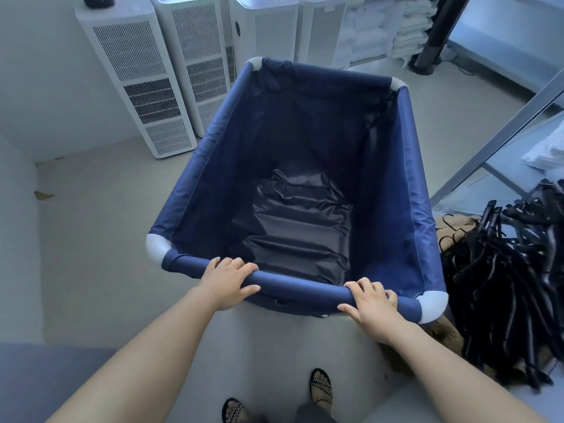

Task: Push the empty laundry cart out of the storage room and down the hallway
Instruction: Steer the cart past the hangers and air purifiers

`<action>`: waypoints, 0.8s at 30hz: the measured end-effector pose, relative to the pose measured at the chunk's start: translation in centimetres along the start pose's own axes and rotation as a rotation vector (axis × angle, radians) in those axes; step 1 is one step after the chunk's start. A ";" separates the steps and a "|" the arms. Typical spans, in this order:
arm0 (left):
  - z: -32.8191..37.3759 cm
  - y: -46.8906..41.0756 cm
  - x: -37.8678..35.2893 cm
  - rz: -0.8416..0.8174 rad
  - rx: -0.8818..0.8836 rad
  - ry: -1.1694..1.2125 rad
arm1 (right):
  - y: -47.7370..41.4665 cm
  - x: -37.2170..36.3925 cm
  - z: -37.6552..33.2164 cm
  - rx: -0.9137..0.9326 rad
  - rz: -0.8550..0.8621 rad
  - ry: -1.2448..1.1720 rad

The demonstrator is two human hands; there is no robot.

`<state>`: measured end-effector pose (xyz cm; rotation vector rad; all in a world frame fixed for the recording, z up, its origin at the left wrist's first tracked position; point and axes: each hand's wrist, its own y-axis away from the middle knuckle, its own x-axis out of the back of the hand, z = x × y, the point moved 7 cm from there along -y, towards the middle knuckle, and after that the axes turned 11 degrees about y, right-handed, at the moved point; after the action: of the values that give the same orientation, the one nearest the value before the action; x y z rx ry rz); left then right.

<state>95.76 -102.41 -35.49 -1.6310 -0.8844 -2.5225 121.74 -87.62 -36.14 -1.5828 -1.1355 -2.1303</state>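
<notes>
The laundry cart (207, 175) is a deep blue fabric bin on a tube frame with white corner joints, standing in front of me with nothing inside but its wrinkled dark liner. My left hand (227, 282) wraps over the near rim bar toward its left end. My right hand (370, 303) grips the same bar close to the right corner joint. Both arms reach forward from the bottom of the view, and my sandalled feet stand just behind the cart.
Several tall white air purifiers (137, 77) line the wall beyond the cart's left side. Stacked white linens (384, 29) sit at the back. A heap of black hangers (512, 279) lies close on the right, beside a metal shelf frame (500, 132). Bare floor (100, 233) spreads left.
</notes>
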 end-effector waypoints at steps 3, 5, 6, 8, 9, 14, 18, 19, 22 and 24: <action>-1.7 -0.1 0.9 0.011 0.086 0.005 | -0.4 0.2 0.8 0.015 -0.001 -0.003; -2.5 -0.2 1.4 0.033 0.112 -0.011 | -0.7 0.4 1.1 0.021 0.002 -0.010; -2.6 -0.4 1.7 0.042 0.110 -0.011 | -0.8 0.5 1.3 0.021 0.005 -0.012; -2.4 -0.7 2.1 0.055 0.106 -0.011 | -0.9 0.7 1.3 0.009 0.020 -0.017; -2.3 -0.8 2.2 0.055 0.108 -0.012 | -0.9 0.9 1.1 -0.001 0.030 -0.028; -2.5 -0.4 2.3 0.074 0.101 0.018 | -0.8 1.8 -4.1 0.058 0.048 -0.110; -3.3 0.9 1.9 0.097 0.076 0.022 | -0.1 1.8 -6.8 0.039 0.055 -0.070; -3.8 1.4 1.8 0.095 0.072 0.022 | 0.2 1.6 -7.3 0.045 0.051 -0.068; -5.3 2.5 1.9 0.071 0.079 0.015 | 1.1 1.3 -9.3 0.076 0.044 -0.075; -6.1 3.2 2.0 0.048 0.089 0.014 | 1.6 1.2 -10.7 0.070 0.043 -0.049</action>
<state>90.68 -107.37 -34.17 -1.5877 -0.9309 -2.4229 114.82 -95.97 -35.50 -1.6215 -1.1668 -2.0132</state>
